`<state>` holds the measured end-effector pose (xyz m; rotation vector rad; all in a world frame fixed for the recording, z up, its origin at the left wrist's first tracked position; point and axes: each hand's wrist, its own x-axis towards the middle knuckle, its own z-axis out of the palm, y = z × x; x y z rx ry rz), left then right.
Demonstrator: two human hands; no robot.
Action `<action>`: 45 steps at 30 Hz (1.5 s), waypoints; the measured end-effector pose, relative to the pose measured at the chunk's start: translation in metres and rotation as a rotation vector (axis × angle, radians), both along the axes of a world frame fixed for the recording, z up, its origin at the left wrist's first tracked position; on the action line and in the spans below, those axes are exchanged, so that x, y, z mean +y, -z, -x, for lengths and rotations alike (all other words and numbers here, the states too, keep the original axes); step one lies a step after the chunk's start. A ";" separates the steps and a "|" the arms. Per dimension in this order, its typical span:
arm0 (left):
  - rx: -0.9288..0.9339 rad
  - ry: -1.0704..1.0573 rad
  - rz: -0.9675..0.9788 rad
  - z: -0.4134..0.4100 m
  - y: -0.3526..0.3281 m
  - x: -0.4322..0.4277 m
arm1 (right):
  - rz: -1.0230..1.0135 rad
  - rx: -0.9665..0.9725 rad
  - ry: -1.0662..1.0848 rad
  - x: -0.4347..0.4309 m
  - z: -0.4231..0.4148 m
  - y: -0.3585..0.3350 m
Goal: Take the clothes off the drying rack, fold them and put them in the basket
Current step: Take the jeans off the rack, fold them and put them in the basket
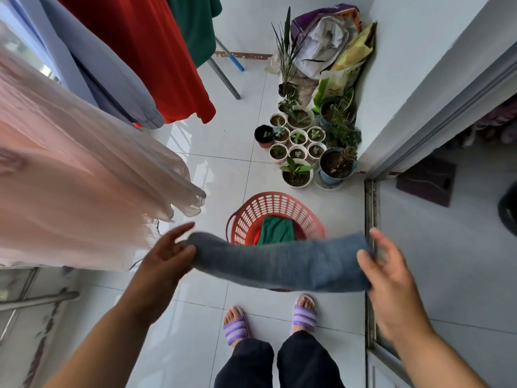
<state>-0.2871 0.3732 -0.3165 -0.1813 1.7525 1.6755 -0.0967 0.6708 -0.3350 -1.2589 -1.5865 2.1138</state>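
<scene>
A folded grey-blue cloth (279, 261) stretches between my hands above the red basket (279, 208). My left hand (167, 253) holds its left end, thumb on top and fingers spread. My right hand (383, 264) pinches its right end between thumb and fingers. A folded green garment (277, 229) lies inside the basket on the floor. On the drying rack at the left hang a pink sheer garment (70, 177), a lavender one (112, 79), a red one (156, 51) and a dark green one (195, 21).
Several potted plants (307, 141) and bags (330, 37) crowd the corner behind the basket. A sliding door track (370, 247) runs along the right. The rack's grey leg (223, 77) reaches onto the white tiles. My feet in purple slippers (268, 323) stand just before the basket.
</scene>
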 end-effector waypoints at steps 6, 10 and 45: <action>-0.055 0.318 0.283 0.007 0.013 0.017 | -0.015 -0.322 -0.309 0.000 0.028 0.017; -0.065 0.157 0.565 0.004 0.033 0.017 | 0.031 -0.534 -0.249 -0.002 0.018 0.041; 0.004 0.324 0.417 0.005 0.028 0.012 | 0.222 -0.347 -0.134 -0.009 0.019 0.060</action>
